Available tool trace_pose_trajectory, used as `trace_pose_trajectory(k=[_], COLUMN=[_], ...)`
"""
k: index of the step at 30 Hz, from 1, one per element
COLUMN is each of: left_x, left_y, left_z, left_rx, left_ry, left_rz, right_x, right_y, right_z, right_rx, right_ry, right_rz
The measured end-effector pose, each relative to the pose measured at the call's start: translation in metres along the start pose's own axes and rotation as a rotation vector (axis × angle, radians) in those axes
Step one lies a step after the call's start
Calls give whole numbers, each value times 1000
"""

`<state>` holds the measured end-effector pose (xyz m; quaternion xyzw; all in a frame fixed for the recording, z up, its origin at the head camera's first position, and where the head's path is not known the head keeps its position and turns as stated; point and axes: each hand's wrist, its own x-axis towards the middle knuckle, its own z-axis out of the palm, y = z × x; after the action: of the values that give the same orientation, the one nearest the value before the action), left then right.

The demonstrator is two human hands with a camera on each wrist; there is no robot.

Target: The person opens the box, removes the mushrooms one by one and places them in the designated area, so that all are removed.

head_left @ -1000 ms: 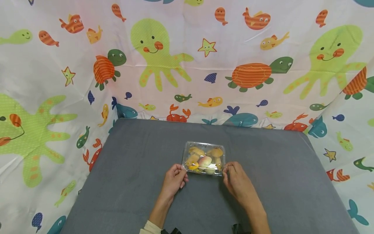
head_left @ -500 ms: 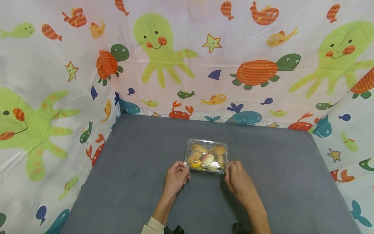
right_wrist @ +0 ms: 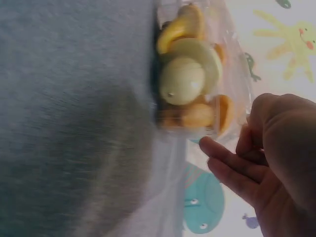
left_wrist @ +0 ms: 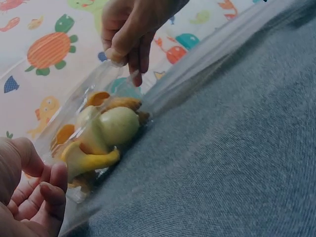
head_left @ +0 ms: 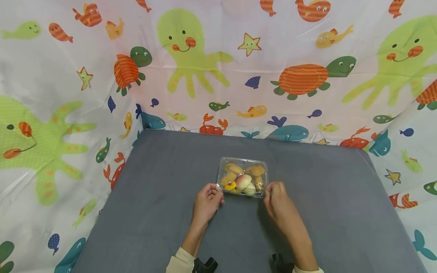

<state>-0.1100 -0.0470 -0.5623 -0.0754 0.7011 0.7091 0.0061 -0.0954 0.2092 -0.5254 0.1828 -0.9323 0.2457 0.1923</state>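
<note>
A clear plastic clamshell box (head_left: 241, 160) rests on the grey cloth in the head view. Inside it are tan mushroom-shaped pieces (head_left: 255, 170), a pale round piece (left_wrist: 120, 125) and a yellow curved piece (left_wrist: 96, 161). My left hand (head_left: 207, 203) pinches the box's near left corner between thumb and fingers. At the near right corner my right hand (head_left: 281, 206) pinches the rim, its other fingers (right_wrist: 232, 165) stretched below the box wall in the right wrist view. The lid looks closed.
Grey cloth (head_left: 164, 182) covers the table around the box. A white curtain printed with sea animals (head_left: 222, 76) hangs along the back and both sides. Black wrist straps (head_left: 205, 265) show at the bottom of the head view.
The whole head view has shifted slightly, with the curtain sliding up in the picture. Both hands keep the same hold on the box corners.
</note>
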Motion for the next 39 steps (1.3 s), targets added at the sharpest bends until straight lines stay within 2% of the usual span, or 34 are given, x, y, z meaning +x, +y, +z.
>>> trace_pose_trajectory(k=[3,9,18,30,39], left_x=[1,0,2,-2,-2], left_y=[2,3,-2,-6,-6], left_z=[0,1,-2,-1,-6], left_rx=[-11,-12,-29,-70,-32], left_ry=[7,15,14,-13,-50], left_rz=[-8,-24,-19,-30,-46], right_x=[6,15,46,69,89], right_y=[-3,-6,-9,-5,0], right_z=[-7,-21,-49,-49,-48], right_rx=[-8,-35,-12,0,53], right_ry=[-16,-18,5,-7,98], right_rz=[24,-10,32,131,235])
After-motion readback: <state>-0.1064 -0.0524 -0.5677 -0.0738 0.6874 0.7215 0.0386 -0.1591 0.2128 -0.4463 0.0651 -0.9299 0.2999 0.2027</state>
